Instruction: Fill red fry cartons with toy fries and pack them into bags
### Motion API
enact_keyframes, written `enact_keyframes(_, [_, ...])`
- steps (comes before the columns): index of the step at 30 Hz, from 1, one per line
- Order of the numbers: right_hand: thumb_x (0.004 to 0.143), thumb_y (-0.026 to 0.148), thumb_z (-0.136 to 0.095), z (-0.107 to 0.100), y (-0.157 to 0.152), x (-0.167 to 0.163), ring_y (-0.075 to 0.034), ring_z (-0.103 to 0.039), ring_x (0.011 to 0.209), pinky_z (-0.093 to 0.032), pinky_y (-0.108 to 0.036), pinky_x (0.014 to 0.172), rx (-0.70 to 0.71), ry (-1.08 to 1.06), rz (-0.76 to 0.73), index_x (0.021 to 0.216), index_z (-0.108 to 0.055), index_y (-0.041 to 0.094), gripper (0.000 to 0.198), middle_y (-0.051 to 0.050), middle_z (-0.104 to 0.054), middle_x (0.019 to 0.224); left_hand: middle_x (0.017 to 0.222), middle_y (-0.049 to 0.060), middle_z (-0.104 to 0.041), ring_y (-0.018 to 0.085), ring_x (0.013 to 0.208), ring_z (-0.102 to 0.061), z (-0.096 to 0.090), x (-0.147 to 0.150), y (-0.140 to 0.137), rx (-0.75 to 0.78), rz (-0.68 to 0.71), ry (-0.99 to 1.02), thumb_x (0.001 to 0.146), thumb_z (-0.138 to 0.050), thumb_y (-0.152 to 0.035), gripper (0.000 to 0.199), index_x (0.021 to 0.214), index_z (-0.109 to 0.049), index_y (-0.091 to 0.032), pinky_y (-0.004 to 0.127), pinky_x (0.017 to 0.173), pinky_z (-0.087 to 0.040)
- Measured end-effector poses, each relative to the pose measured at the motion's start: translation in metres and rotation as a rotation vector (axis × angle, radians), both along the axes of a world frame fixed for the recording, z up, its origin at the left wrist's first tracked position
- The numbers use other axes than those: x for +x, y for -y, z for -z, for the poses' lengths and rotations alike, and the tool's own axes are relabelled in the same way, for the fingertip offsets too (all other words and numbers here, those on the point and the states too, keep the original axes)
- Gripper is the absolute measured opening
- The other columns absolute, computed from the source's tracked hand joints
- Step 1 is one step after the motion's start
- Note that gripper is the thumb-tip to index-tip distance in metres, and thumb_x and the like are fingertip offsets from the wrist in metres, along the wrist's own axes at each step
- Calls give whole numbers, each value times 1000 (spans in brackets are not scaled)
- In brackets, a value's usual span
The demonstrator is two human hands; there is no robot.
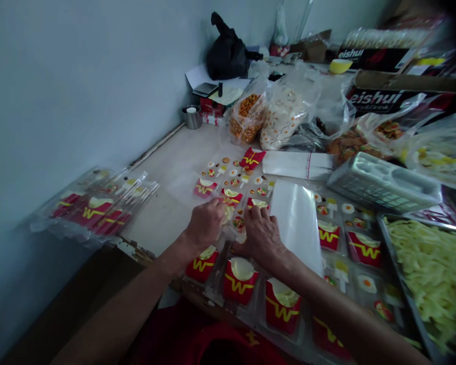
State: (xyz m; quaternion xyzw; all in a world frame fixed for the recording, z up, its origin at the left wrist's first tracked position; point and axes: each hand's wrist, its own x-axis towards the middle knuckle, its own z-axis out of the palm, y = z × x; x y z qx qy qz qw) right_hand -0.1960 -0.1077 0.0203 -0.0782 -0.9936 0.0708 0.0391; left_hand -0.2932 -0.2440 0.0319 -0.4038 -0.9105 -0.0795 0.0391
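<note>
Glossy clear plastic pack [231,233] lies between curled left fingers [215,207] and bent right fingers [265,213], their grip indiscernible.

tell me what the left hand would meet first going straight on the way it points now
The left hand would likely meet the small red carton-shaped piece with the yellow W just beyond its knuckles, though depth there is unclear.

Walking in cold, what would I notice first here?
Probably the red cartons marked with a yellow W, spread around the left hand and right hand. At the right, a metal tray heaped with pale yellow strips draws the eye; so does the black bag at the back.
</note>
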Motion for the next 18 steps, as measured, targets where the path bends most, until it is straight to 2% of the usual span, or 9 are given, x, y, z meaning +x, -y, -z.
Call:
enact_keyframes(3, [67, 50, -83, -11, -1, -11, -37, -51, 107, -44, -48, 86, -48, -69, -59, 123, -59, 16, 71, -19, -59, 117, 92, 7, -74, 19, 85, -69, -3, 11, -4, 219, 46, 88, 90, -55, -15, 13, 90, -69, -18, 28, 75, -51])
enact_keyframes(5, [68, 49, -83, -15, -9, -15, -39, -48, 117, -43, -51, 92, -154, -173, -64, 137, -53, 14, 84, -22, -57, 128, 86, 4, -75, 17, 78, -68, -4, 10, -2, 374, -31, 157, 85, -61, -16, 9, 86, -69, -19, 26, 72, -50])
enact_keyframes(7, [70, 56, -81, -14, -21, -14, -38, -49, 119, -44, -50, 92, -396, -269, 24, 145, -47, 14, 93, -22, -55, 135, 79, 2, -74, 14, 70, -67, -5, 1, 3, 486, -163, 209, 82, -64, -17, 7, 82, -70, -19, 25, 68, -49])
enact_keyframes(8, [73, 60, -77, -11, -27, -12, -35, -54, 112, -47, -47, 86, -586, -263, 82, 143, -50, 15, 89, -20, -58, 131, 76, 1, -74, 14, 67, -66, -5, -5, 6, 522, -215, 234, 81, -64, -18, 7, 81, -71, -19, 24, 67, -49])
enact_keyframes(10, [80, 65, -68, -4, -37, -7, -23, -59, 83, -47, -35, 68, -1045, -127, 157, 130, -62, 17, 70, -13, -68, 111, 73, -1, -73, 12, 64, -65, -5, -15, 9, 553, -267, 278, 80, -63, -19, 9, 79, -71, -19, 24, 65, -48])
enact_keyframes(12, [83, 65, -65, 4, -39, -5, -12, -49, 58, -37, -27, 53, -1437, 20, 180, 110, -71, 17, 56, -8, -71, 95, 71, -1, -73, 12, 62, -64, -4, -17, 6, 568, -280, 317, 80, -62, -19, 9, 78, -71, -19, 24, 65, -48])
enact_keyframes(13, [82, 64, -67, 7, -37, -6, -8, -43, 52, -31, -25, 49, -1560, 41, 197, 99, -72, 16, 51, -6, -71, 89, 71, -1, -72, 12, 62, -64, -4, -14, 3, 575, -281, 331, 80, -62, -18, 9, 77, -70, -19, 24, 64, -48])
enact_keyframes(15, [76, 59, -76, 12, -28, -11, -5, -37, 46, -23, -23, 45, -1679, -1, 253, 82, -69, 16, 44, -2, -67, 75, 71, -1, -72, 12, 63, -64, -5, -1, -5, 604, -256, 370, 80, -61, -18, 10, 77, -69, -20, 24, 64, -49])
enact_keyframes(18, [72, 51, -81, 17, -14, -24, -6, -36, 43, -22, -22, 43, -1724, -26, 257, 71, -63, 17, 38, 4, -55, 56, 77, 1, -73, 13, 69, -64, -6, 20, -14, 631, -170, 416, 83, -58, -15, 13, 75, -67, -21, 25, 69, -51])
